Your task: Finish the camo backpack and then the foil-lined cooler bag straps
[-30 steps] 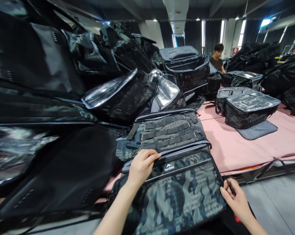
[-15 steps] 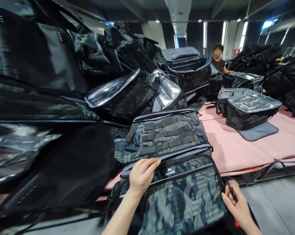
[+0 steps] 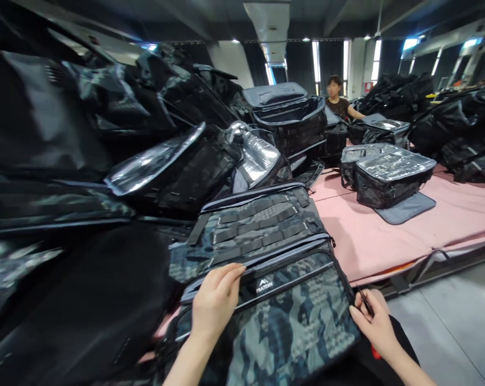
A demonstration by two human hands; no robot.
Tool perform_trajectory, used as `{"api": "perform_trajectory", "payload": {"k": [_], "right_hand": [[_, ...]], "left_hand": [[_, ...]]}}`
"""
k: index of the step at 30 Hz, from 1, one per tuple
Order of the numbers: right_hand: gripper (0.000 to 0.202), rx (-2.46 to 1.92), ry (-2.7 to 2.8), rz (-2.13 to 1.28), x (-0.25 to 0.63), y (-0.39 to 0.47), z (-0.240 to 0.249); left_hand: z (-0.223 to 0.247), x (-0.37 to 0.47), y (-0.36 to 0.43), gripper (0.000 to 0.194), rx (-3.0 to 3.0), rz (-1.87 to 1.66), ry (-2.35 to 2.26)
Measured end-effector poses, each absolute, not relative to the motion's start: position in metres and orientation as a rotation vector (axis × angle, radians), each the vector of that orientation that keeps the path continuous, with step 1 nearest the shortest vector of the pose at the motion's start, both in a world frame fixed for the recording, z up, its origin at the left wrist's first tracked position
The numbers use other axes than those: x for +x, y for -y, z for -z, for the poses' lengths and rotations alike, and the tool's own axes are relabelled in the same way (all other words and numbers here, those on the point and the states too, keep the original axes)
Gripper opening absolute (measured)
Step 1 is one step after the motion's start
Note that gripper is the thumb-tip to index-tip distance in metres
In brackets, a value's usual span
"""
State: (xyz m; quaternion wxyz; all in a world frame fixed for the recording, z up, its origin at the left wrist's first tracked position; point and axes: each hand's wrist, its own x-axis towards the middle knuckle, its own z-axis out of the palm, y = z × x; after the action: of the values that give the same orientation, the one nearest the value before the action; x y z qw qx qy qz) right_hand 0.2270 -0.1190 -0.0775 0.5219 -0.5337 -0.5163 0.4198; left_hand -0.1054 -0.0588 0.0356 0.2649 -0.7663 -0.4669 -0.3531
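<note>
A grey camouflage bag (image 3: 291, 321) with a white logo hangs over the near edge of the pink table (image 3: 371, 241). My left hand (image 3: 215, 300) lies flat on the bag's upper front, fingers near the grey zipper line. My right hand (image 3: 373, 321) is at the bag's right edge, pinching a thin dark tool (image 3: 365, 303) with a bit of red showing under the hand. The bag's webbed flap (image 3: 258, 225) lies open behind my hands.
Black bags are piled high on the left (image 3: 105, 161). Two bags with clear plastic tops (image 3: 391, 177) sit on the pink table to the right. A person (image 3: 339, 102) stands at the far end. Grey floor (image 3: 455, 321) lies to the lower right.
The view has shifted, so everything sits a little further left. My left hand slid slightly down and left on the bag. My right hand stays at the bag's right edge.
</note>
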Motion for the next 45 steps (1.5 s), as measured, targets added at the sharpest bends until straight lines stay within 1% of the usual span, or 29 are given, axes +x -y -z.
{"api": "perform_trajectory", "payload": {"k": [4,7,12,17,20,23,26,32,34,38,41,44,45], "right_hand": [[0.027,-1.272,1.235,-1.027,0.219,0.111,0.055],[0.022,-1.263,1.271,-1.063,0.214,0.111,0.049],[0.02,-1.245,1.18,-1.09,0.21,0.124,0.059],[0.028,-1.199,1.11,-1.139,0.214,0.137,0.08],[0.033,-1.187,1.107,-1.159,0.219,0.143,0.096],[0.036,-1.185,1.073,-1.13,0.219,0.149,0.107],[0.039,-1.209,1.0,-1.071,0.216,0.154,0.11],[0.046,-1.226,0.926,-1.042,0.209,0.157,0.108],[0.047,-1.232,0.919,-1.054,0.208,0.157,0.11],[0.048,-1.244,0.882,-1.077,0.208,0.156,0.116],[0.049,-1.247,0.856,-1.102,0.213,0.155,0.118],[0.05,-1.253,0.857,-1.175,0.216,0.154,0.117],[0.051,-1.253,0.839,-1.184,0.216,0.154,0.116]], "left_hand": [[-0.045,-0.082,0.069,0.015,-2.105,0.973,1.312],[-0.047,-0.063,0.078,0.019,-2.243,0.952,1.281],[-0.043,-0.042,0.08,0.019,-2.396,0.889,1.224],[-0.05,-0.043,0.071,0.016,-2.401,0.92,1.312],[-0.06,-0.061,0.053,0.017,-2.3,0.955,1.508],[-0.071,-0.087,0.023,0.024,-2.108,0.957,1.762],[-0.081,-0.107,-0.009,0.028,-1.994,0.936,1.879],[-0.089,-0.114,-0.048,0.02,-2.056,0.854,2.004],[-0.09,-0.119,-0.054,0.023,-1.978,0.919,2.067],[-0.097,-0.141,-0.049,0.025,-1.649,1.182,2.235],[-0.102,-0.156,-0.026,0.028,-1.507,1.413,2.312],[-0.104,-0.166,0.011,0.036,-1.441,1.592,2.286],[-0.102,-0.168,0.025,0.041,-1.423,1.623,2.264]]}}
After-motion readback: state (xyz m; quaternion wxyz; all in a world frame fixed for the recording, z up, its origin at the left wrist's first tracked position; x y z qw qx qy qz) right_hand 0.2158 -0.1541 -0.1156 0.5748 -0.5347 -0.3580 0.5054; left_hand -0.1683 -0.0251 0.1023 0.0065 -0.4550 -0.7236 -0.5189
